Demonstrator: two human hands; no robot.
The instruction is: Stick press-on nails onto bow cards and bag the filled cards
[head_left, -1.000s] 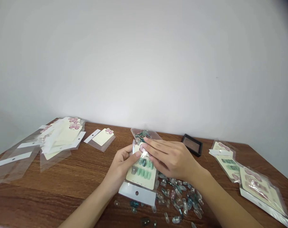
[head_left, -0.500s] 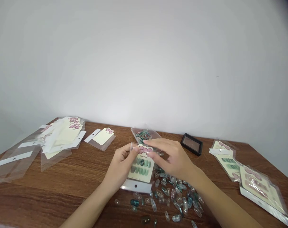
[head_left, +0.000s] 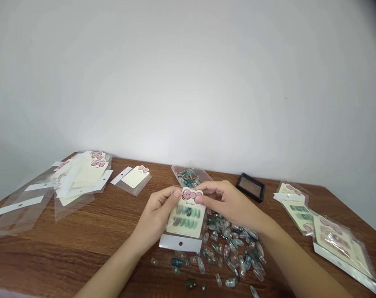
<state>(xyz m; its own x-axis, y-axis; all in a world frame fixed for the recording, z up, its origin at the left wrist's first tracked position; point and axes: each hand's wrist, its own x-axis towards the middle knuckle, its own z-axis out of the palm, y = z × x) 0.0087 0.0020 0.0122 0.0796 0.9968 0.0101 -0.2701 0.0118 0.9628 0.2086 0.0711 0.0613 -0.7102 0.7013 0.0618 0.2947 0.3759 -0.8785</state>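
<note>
A cream card of green press-on nails (head_left: 187, 225), with a pink bow at its top, is held up in the middle of the head view. It sits in or against a clear bag with a white strip (head_left: 180, 243) at the near end. My left hand (head_left: 158, 211) pinches the upper left edge between thumb and fingers. On the other side my right hand (head_left: 228, 203) grips the upper right corner by the bow, thumb in front. Loose nails (head_left: 234, 252) in green, blue and clear lie below and right of the card.
Behind the hands stands a clear tray (head_left: 189, 176) of more nails. A black frame box (head_left: 250, 187) is to its right. Filled packs (head_left: 339, 240) lie at the far right. Blank cards and bags (head_left: 85, 178) pile up at the left, with a single bagged card (head_left: 135, 178) nearby.
My right fingers have come down from above the card and closed on its top right corner. The card has shifted slightly right; my left hand keeps its grip.
</note>
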